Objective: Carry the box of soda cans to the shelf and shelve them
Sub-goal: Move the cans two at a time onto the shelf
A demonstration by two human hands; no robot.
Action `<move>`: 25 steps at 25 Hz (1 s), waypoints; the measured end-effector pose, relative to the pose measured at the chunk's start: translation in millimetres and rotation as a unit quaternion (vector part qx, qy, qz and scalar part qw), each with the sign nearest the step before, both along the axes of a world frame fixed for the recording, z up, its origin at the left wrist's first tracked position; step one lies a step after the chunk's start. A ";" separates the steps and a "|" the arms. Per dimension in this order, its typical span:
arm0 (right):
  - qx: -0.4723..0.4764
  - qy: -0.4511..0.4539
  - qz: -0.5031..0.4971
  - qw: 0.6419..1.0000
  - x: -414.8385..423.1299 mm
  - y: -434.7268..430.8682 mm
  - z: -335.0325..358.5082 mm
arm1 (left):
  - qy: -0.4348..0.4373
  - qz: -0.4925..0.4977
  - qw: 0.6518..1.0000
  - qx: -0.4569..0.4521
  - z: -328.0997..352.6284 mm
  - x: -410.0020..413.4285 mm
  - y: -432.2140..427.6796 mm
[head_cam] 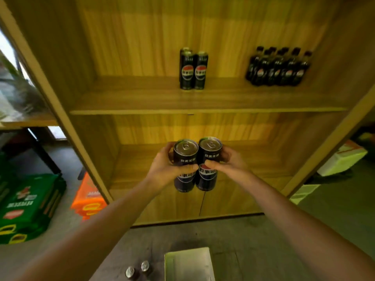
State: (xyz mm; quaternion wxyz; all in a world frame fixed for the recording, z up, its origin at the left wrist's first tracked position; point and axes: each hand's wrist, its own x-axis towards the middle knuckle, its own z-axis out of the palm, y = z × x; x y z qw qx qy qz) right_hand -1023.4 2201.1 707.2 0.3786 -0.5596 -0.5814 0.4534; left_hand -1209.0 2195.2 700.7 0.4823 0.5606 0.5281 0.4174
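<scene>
I hold two black soda cans side by side in front of the wooden shelf unit (129, 102). My left hand (164, 169) grips the left can (185, 157). My right hand (229, 164) grips the right can (209, 153). Both cans are upright, touching each other, at the height of the lower shelf. On the upper shelf board (142, 98) stand shelved black cans (193, 71) in a small group. At the bottom edge the box flap (188, 264) shows, with two can tops (138, 269) beside it on the floor side.
Several dark soda bottles (279, 67) stand at the right of the upper shelf. Green crates (28, 205) and an orange carton (87, 197) lie on the floor to the left. A white-green box (343, 159) sits to the right of the unit.
</scene>
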 end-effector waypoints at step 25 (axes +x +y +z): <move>0.073 0.018 0.037 0.996 22.6 314.5 78.7 | -0.101 0.116 0.987 0.052 94.3 53.4 287.1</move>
